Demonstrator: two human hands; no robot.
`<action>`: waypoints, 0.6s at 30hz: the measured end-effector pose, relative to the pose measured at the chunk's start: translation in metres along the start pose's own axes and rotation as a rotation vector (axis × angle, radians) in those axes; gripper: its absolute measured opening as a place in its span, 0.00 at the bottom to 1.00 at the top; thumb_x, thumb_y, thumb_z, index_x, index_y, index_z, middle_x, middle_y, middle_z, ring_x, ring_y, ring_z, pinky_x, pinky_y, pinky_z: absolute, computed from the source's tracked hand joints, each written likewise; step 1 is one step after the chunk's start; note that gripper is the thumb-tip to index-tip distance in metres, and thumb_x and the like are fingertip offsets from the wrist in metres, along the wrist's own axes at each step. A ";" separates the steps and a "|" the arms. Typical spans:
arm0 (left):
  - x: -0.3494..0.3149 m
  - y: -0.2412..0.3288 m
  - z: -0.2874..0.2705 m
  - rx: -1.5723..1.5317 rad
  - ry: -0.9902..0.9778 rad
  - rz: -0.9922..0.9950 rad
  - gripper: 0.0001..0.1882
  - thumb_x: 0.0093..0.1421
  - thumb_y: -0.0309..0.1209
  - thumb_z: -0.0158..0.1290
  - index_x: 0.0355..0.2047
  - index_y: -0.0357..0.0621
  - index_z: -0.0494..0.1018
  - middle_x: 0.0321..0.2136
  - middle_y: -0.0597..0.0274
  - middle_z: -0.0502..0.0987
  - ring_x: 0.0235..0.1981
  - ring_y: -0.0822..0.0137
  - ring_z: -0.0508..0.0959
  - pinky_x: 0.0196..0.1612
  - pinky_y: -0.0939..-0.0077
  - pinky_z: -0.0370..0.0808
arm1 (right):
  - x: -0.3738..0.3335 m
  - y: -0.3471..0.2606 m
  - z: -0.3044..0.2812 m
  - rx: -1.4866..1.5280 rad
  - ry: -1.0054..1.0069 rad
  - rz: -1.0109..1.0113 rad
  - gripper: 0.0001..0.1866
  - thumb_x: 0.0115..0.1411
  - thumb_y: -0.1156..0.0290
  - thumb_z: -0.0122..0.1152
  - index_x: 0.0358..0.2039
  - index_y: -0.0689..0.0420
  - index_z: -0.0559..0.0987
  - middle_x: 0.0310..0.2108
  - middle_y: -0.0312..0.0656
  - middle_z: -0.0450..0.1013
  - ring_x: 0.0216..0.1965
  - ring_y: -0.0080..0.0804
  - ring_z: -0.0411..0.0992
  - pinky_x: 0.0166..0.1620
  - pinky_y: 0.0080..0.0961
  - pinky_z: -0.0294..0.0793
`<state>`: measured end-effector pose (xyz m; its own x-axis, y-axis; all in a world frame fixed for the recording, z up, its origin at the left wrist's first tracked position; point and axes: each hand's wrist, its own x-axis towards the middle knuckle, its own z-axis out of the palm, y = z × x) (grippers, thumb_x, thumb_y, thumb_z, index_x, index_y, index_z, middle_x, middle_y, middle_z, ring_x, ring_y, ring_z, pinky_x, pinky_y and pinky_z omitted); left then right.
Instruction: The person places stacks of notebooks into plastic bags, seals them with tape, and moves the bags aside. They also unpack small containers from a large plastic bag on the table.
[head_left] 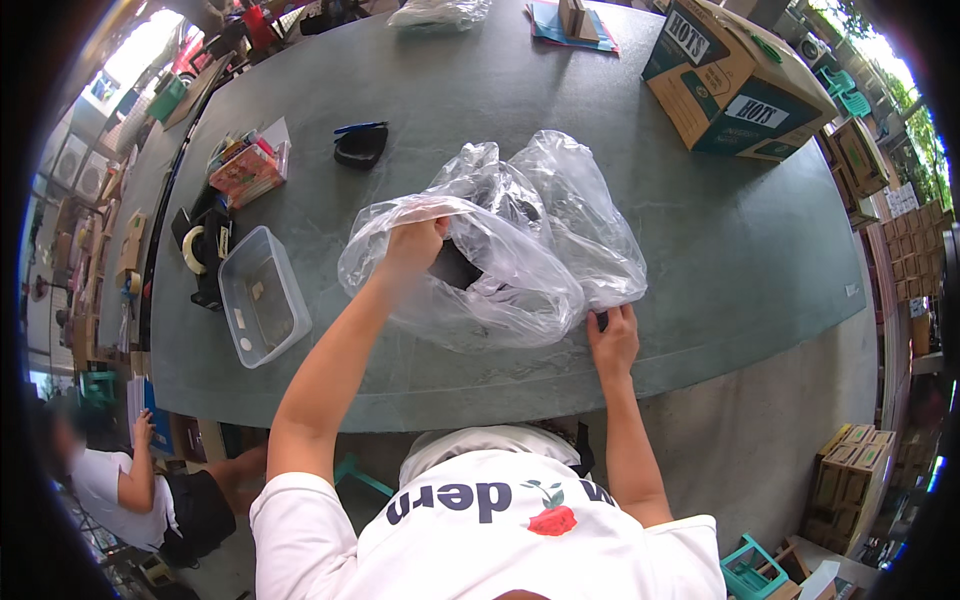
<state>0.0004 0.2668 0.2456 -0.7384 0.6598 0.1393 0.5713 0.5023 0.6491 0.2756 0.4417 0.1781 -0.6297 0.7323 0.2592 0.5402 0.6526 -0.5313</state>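
A large clear plastic bag [590, 215] lies crumpled across the middle of the table. My left hand [415, 245] is closed on the bag's rim at its left side, with the film bunched around the fingers. Just right of that hand, a dark object [457, 268] shows at the bag's opening; its kind is not clear. At the bag's lower right corner, my right hand [613, 340] is closed, its fingertips against the plastic. A small dark object [601, 320] shows at those fingers, too covered to name.
A clear plastic tub [302, 322], a tape dispenser [205, 245], a box of pens [247, 172] and a dark pouch [361, 147] stand on the left. A cardboard carton [735, 85] sits at the far right. Another person [125, 480] sits at lower left; a green stool [752, 568] stands lower right.
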 end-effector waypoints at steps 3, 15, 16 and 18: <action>-0.004 -0.012 -0.002 0.045 0.032 0.082 0.04 0.45 0.18 0.49 0.23 0.36 0.70 0.22 0.52 0.73 0.28 0.53 0.74 0.32 0.66 0.70 | -0.010 0.008 0.000 -0.005 -0.033 -0.102 0.14 0.47 0.72 0.61 0.36 0.61 0.75 0.36 0.44 0.70 0.40 0.47 0.68 0.41 0.39 0.69; -0.175 0.028 0.020 0.120 -0.055 0.331 0.12 0.54 0.29 0.52 0.40 0.44 0.72 0.21 0.56 0.70 0.25 0.55 0.73 0.24 0.67 0.72 | -0.029 0.031 -0.139 0.126 -0.502 0.431 0.13 0.43 0.79 0.62 0.33 0.63 0.78 0.29 0.40 0.75 0.28 0.23 0.72 0.33 0.20 0.71; -0.192 0.027 0.037 0.127 -0.162 0.277 0.14 0.53 0.30 0.53 0.42 0.45 0.71 0.27 0.53 0.70 0.29 0.54 0.73 0.26 0.65 0.73 | -0.017 0.024 -0.145 0.150 -0.618 0.388 0.11 0.43 0.79 0.62 0.31 0.63 0.78 0.28 0.39 0.75 0.27 0.22 0.71 0.32 0.20 0.71; -0.203 0.029 0.064 0.123 -0.279 0.209 0.17 0.52 0.30 0.54 0.43 0.46 0.70 0.34 0.50 0.71 0.32 0.53 0.74 0.28 0.63 0.74 | 0.009 -0.044 -0.123 0.498 -0.808 0.110 0.09 0.45 0.78 0.62 0.30 0.61 0.78 0.26 0.36 0.74 0.27 0.21 0.71 0.32 0.20 0.71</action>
<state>0.1898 0.1831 0.1886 -0.4849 0.8737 0.0390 0.7507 0.3930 0.5311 0.3145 0.4434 0.3027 -0.8852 0.3072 -0.3495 0.4375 0.2937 -0.8499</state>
